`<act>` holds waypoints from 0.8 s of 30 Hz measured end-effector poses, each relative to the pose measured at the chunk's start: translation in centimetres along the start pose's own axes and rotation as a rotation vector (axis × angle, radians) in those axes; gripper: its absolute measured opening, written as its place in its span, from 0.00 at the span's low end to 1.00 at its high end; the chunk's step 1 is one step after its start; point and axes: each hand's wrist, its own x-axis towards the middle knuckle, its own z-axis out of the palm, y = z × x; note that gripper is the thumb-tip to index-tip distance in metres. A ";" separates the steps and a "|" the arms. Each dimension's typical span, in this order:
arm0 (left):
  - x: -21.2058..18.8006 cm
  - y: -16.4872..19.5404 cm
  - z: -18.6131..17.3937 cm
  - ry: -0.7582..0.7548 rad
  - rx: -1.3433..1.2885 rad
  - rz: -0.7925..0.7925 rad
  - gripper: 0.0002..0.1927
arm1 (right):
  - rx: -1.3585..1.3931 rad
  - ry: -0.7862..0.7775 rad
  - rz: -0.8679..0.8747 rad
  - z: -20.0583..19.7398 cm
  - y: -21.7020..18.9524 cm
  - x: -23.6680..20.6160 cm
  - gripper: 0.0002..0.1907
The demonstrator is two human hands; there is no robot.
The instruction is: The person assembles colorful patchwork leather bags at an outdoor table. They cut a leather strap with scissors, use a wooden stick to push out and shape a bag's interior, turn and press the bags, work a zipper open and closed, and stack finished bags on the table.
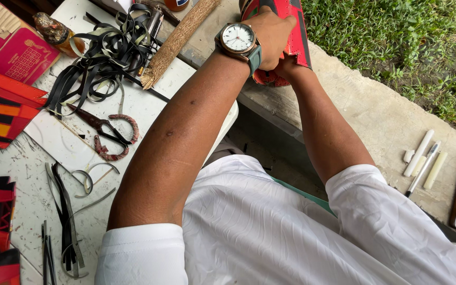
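Hands grip red woven roll over concrete ledge edge; grass beyond.

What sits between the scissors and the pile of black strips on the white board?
Head view: nothing between scissors and black strips; the blade tips reach the pile's lower edge over the white board. Both hands hold a red woven piece away from there.

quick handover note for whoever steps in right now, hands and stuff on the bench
Left hand: on top of the red and black woven piece at the concrete ledge, wristwatch on it.
Right hand: mostly hidden, under the same piece.
Scissors and black strips lie on the white board, untouched.
Done and left: cannot tell from this view.
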 end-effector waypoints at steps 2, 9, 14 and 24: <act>0.1 -0.2 0.2 0.011 -0.028 -0.035 0.41 | -0.005 -0.014 -0.027 -0.3 -0.9 -0.3 0.35; 0.6 -1.1 -1.6 0.142 -0.011 0.089 0.28 | -0.511 -0.343 0.009 -3.4 -5.6 -7.0 0.22; -0.6 -1.2 -2.2 0.046 -0.055 0.006 0.31 | -0.405 0.012 -0.460 -2.8 -6.1 -10.1 0.28; -0.8 -1.6 -2.2 0.039 -0.111 0.035 0.33 | -0.408 -0.051 -0.275 1.4 -4.3 -5.6 0.13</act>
